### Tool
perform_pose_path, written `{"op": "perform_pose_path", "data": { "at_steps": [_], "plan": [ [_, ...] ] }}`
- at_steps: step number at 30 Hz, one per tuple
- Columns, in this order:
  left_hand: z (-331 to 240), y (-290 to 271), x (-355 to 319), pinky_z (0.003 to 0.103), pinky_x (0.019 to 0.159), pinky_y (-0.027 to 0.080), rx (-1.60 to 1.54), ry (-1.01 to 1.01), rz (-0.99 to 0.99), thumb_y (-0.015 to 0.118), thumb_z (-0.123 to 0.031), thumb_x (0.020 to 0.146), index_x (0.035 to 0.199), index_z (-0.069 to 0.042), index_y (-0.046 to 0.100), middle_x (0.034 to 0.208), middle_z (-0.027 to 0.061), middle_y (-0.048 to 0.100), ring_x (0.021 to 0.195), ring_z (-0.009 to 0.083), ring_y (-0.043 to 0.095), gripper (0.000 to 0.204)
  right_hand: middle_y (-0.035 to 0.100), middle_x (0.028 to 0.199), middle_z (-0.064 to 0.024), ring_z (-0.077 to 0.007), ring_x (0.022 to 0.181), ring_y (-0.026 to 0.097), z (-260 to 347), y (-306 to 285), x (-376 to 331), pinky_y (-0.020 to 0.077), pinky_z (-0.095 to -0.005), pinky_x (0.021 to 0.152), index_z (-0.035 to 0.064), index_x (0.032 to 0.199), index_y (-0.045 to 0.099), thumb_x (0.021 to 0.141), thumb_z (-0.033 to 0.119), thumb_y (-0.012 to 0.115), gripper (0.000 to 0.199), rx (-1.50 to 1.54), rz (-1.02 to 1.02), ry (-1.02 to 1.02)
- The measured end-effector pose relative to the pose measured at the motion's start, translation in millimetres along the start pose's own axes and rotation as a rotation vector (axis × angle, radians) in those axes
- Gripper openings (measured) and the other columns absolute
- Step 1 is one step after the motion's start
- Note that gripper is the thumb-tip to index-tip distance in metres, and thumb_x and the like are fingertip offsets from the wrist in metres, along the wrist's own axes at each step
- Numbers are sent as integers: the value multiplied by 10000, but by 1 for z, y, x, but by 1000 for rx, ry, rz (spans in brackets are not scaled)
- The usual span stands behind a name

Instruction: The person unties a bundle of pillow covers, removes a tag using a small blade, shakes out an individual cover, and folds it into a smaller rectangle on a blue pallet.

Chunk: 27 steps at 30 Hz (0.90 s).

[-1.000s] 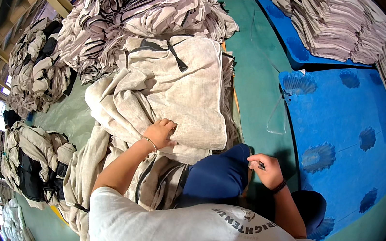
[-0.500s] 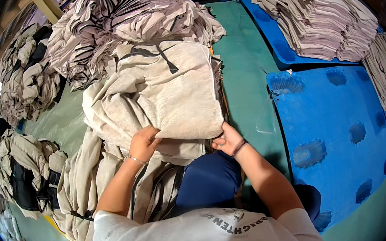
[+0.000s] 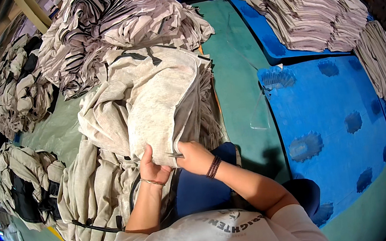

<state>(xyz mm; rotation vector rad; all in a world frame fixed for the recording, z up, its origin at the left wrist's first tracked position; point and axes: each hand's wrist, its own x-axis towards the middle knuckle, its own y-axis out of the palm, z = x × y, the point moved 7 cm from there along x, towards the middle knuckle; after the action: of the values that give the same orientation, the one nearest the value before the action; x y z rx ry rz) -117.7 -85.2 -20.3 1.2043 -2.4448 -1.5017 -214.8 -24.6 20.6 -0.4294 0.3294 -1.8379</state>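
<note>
A beige woven sack [image 3: 150, 111] with black straps at its far end lies over a pile in front of me, its near edge drawn up. My left hand [image 3: 154, 168] pinches that edge, thumb on top. Close beside it, to the right, my right hand [image 3: 194, 158] is closed at the sack's seamed edge. From its fingers pokes a slim grey metal tip [image 3: 175, 155], apparently of small snips, mostly hidden in the palm. Under the sack, more folded sacks [image 3: 205, 104] show at the right.
Tall heaps of beige fabric [image 3: 134, 11] rise at the far side, with loose sacks [image 3: 83, 193] at my left. On the right lies a blue plastic pallet [image 3: 327, 122]; behind it, neat stacks [image 3: 305, 13] sit on another. Green floor [image 3: 233, 56] runs between.
My right hand has moved left, close to my left hand, folding the sack's right side inward. The metal tip now shows at its fingers. My left hand has shifted slightly nearer to me.
</note>
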Motion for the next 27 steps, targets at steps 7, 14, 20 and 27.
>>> {"op": "perform_pose_path", "data": {
  "at_steps": [7,14,20,27],
  "plan": [
    [-47,38,-16,387,951,289,11,282,244,492,-259,808,1167,-15,400,1168,112,458,1089,251,418,444,562,1001,-106,-41,416,253,-116,-9,-12,371,-224,511,-10,1088,439,846,439,374,514,1062,57,550],
    [-56,40,-48,407,917,328,283,317,276,563,-332,748,1221,6,304,1201,126,418,1096,273,408,636,573,976,-68,-77,407,257,-123,21,13,355,-261,512,67,965,466,779,569,387,541,1595,-69,692],
    [-76,21,-84,461,897,342,585,363,566,416,-346,798,1240,8,274,1240,162,356,1100,331,387,584,446,1164,-115,-287,1048,430,-148,7,28,363,-436,862,103,1211,366,722,566,485,684,1826,-409,479],
    [-128,42,-23,454,888,350,321,215,432,379,-424,793,1228,36,277,1225,182,362,1093,330,392,641,576,840,-121,-262,727,573,-225,-89,24,475,-376,662,-11,918,526,714,136,579,257,1522,-914,542]
  ]
}}
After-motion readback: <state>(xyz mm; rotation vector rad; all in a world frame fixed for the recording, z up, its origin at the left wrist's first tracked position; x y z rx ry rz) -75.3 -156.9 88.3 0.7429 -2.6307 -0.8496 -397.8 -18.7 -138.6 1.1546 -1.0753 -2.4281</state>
